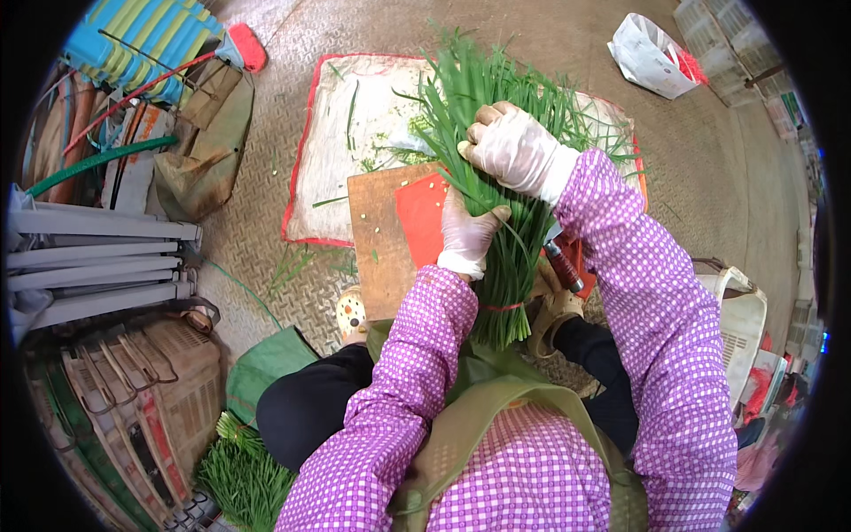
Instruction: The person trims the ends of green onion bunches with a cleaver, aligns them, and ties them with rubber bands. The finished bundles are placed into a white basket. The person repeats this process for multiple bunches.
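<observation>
A large bunch of long green leaves, seemingly garlic chives (508, 266), lies across the front of me, tied near its cut ends with a red band. My left hand (469, 229), in a thin translucent glove, grips the bunch's left side, thumb over the stalks. Higher up, my gloved right hand (508, 143) has its fingers curled on the leaves. Beneath is a wooden board (379, 233) with a red sheet (420, 216) and small cut bits on it. A knife (564, 266) with a dark reddish handle rests right of the bunch, its blade partly hidden.
A white mat with red edging (326, 146) lies beyond the board, strewn with leaf scraps. More green bunches (246, 475) lie at lower left, near stacked crates (179, 386). A broom (246, 48) is at upper left, a white bag (655, 56) at upper right.
</observation>
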The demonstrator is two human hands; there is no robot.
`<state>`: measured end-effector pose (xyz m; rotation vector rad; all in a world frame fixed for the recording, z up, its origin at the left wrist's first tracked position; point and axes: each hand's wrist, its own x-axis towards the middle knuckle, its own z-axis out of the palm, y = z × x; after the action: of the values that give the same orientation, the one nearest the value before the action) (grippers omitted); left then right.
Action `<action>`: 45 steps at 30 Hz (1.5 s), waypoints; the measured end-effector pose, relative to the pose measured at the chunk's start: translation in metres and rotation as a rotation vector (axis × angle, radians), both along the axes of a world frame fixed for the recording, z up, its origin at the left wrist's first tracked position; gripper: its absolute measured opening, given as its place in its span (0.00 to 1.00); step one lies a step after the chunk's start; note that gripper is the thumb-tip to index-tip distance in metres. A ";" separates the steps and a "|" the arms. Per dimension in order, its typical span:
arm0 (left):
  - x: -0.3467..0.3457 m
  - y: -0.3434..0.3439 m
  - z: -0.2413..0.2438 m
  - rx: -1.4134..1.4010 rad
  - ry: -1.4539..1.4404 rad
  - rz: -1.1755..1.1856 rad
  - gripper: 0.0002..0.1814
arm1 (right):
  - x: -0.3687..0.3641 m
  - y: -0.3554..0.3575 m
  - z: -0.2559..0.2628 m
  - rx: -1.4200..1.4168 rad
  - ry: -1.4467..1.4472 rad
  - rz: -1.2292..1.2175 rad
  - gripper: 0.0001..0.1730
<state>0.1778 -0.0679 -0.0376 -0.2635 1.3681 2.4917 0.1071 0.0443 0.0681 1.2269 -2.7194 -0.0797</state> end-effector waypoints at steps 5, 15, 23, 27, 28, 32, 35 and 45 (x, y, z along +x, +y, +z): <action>-0.001 -0.006 0.010 0.064 -0.072 -0.054 0.38 | -0.006 0.020 -0.026 -1.014 -0.483 -0.370 0.06; -0.007 -0.002 -0.023 0.061 -0.028 -0.048 0.30 | 0.012 -0.001 -0.005 0.121 -0.425 0.039 0.13; -0.006 -0.013 -0.015 0.133 0.050 0.003 0.25 | 0.026 -0.011 -0.036 -0.442 -0.343 -0.227 0.06; 0.001 -0.034 0.004 0.306 -0.083 -0.077 0.24 | 0.001 0.020 -0.001 -1.861 -0.669 -0.639 0.16; 0.000 -0.035 0.006 0.327 -0.088 -0.123 0.23 | 0.004 0.037 0.015 -1.842 -0.528 -0.724 0.17; 0.001 -0.050 -0.004 0.306 -0.061 -0.146 0.23 | -0.018 0.105 -0.006 -0.922 -0.047 -0.556 0.12; 0.002 -0.048 -0.006 0.282 -0.058 -0.146 0.23 | -0.016 0.106 0.023 -0.614 -0.041 -0.326 0.16; 0.003 -0.044 -0.014 0.226 -0.035 -0.145 0.22 | -0.034 0.047 0.004 0.001 -0.287 -0.561 0.18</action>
<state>0.1807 -0.1117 -0.0512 -0.1523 1.0409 2.4787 0.0733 0.0911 0.0726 0.4671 -3.2304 0.0347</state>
